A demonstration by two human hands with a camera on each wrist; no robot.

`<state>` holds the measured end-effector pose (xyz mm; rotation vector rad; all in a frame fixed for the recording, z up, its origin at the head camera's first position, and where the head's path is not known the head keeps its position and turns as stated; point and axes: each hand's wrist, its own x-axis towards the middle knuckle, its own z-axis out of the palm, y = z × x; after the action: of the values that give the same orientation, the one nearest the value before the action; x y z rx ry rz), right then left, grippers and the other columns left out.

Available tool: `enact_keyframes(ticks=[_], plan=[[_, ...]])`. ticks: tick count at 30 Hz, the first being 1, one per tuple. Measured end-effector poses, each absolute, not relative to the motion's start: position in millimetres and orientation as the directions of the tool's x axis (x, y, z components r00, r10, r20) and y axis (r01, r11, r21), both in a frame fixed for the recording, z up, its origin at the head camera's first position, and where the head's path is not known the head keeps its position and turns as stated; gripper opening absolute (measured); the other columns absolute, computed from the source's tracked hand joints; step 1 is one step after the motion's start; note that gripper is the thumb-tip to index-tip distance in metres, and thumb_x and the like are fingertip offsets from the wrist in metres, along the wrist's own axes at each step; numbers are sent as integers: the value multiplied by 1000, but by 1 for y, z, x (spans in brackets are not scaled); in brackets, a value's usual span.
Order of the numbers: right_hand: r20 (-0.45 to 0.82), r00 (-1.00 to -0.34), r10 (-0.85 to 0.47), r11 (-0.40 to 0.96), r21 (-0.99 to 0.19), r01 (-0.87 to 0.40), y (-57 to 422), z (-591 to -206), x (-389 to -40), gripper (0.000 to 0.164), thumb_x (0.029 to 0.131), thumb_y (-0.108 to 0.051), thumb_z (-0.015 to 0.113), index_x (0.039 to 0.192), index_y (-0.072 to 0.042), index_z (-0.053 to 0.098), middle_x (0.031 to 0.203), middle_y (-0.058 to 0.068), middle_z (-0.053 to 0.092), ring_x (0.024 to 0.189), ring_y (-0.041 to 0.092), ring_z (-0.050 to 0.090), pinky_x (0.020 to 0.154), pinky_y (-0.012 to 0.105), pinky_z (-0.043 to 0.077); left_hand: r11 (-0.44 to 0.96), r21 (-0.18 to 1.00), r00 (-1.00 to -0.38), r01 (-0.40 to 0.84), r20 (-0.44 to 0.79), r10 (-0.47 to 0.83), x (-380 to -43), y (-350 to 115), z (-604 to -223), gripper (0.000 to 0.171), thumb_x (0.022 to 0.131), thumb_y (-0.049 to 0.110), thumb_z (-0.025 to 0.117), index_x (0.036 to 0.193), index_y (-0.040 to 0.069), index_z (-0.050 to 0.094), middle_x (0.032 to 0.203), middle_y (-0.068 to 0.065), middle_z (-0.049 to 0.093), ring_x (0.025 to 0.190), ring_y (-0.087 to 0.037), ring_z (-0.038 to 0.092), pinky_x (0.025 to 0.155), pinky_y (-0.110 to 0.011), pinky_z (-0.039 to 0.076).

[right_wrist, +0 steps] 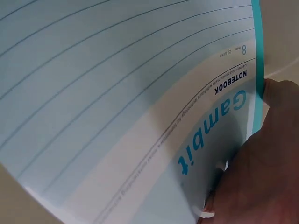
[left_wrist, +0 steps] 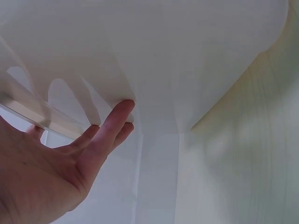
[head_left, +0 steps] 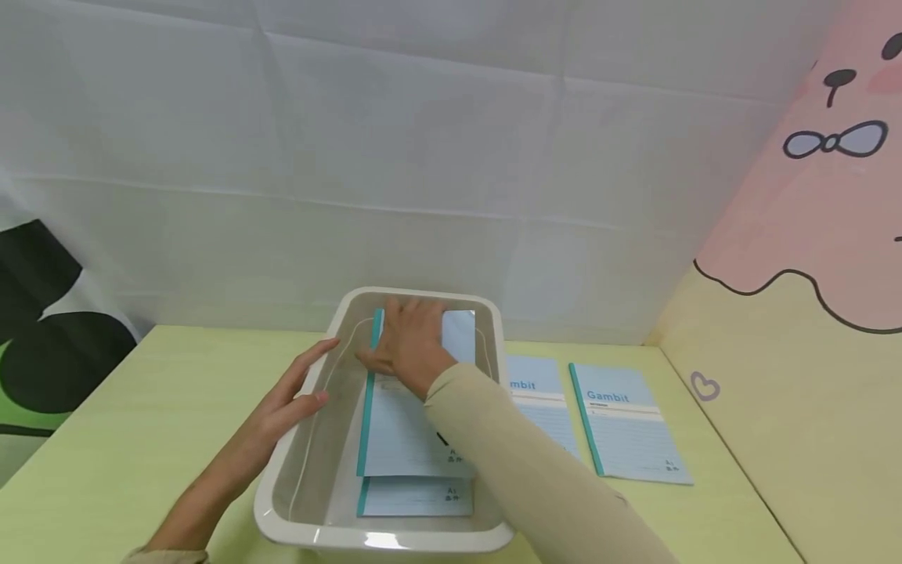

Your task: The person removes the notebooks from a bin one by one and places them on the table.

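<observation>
A light plastic bin (head_left: 380,540) stands on the table with blue Gambit notebooks inside. The upper notebook (head_left: 402,439) overlaps a lower notebook (head_left: 409,497), whose bottom edge shows. My right hand (head_left: 412,345) reaches into the bin and grips the upper notebook near its top, thumb by the teal spine, fingertips at the top edge. In the right wrist view that notebook (right_wrist: 117,93) bows, and my hand (right_wrist: 266,172) covers its top corner. My left hand (head_left: 282,407) rests against the bin's left rim; in the left wrist view its extended fingers (left_wrist: 110,128) touch the outer wall.
Two more Gambit notebooks lie on the table right of the bin: one (head_left: 543,399) partly hidden by the bin and right sleeve, another (head_left: 630,427) farther right. A pale sheet (head_left: 423,157) hangs behind the table, and a patterned panel (head_left: 796,376) borders the right side.
</observation>
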<state>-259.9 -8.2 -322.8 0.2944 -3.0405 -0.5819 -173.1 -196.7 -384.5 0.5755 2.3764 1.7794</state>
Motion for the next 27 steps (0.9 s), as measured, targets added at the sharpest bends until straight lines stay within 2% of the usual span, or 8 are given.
enact_keyframes(ticks=[3, 6, 8, 11, 14, 21, 27], plan=[[6, -983, -184, 927, 333, -172, -6, -318, -261, 85, 95, -82, 31, 154, -21, 40, 136, 8, 65, 125, 30, 64, 114, 46, 44, 238, 945, -922, 223, 125, 367, -173, -195, -384, 62, 109, 27, 44, 165, 40, 21, 171, -3, 13, 128, -15, 52, 87, -41, 58], [21, -982, -189, 938, 300, -174, -2, -314, -263, 81, 97, -79, 31, 155, -23, 38, 133, 8, 64, 124, 30, 63, 112, 46, 44, 239, 945, -923, 222, 124, 365, -173, -195, -383, 62, 109, 27, 44, 165, 39, 21, 172, -2, 12, 129, -14, 50, 88, -41, 57], [40, -980, -197, 944, 279, -178, 1, -311, -265, 75, 97, -77, 32, 149, -23, 41, 128, 7, 64, 118, 29, 64, 108, 45, 45, 241, 944, -923, 224, 126, 362, -173, -194, -383, 62, 108, 27, 45, 165, 39, 21, 172, -2, 12, 130, -13, 49, 88, -40, 57], [70, -975, -209, 951, 245, -186, 5, -306, -266, 67, 97, -76, 34, 133, -22, 47, 115, 6, 64, 106, 27, 64, 99, 42, 47, 237, 946, -924, 222, 126, 362, -174, -194, -383, 62, 108, 27, 45, 164, 39, 22, 171, -3, 13, 129, -14, 50, 88, -40, 57], [89, -972, -219, 959, 204, -197, 9, -300, -269, 65, 97, -77, 34, 125, -20, 48, 109, 5, 63, 99, 26, 63, 95, 41, 48, 225, 951, -923, 214, 121, 364, -174, -193, -383, 62, 108, 27, 45, 164, 40, 22, 171, -4, 14, 129, -17, 52, 88, -41, 58], [95, -975, -200, 979, 51, -196, 26, -280, -278, 67, 98, -69, 35, 139, -17, 45, 120, 11, 65, 111, 31, 64, 105, 49, 47, 204, 961, -926, 185, 101, 363, -172, -194, -382, 62, 108, 27, 45, 164, 39, 21, 169, -7, 17, 124, -22, 56, 85, -46, 59], [59, -983, -172, 983, -59, -176, 35, -262, -283, 67, 98, -65, 35, 142, -15, 43, 121, 13, 65, 113, 33, 62, 108, 52, 43, 186, 968, -928, 171, 94, 362, -171, -195, -382, 62, 108, 27, 44, 165, 38, 20, 168, -9, 17, 120, -24, 59, 82, -48, 60]])
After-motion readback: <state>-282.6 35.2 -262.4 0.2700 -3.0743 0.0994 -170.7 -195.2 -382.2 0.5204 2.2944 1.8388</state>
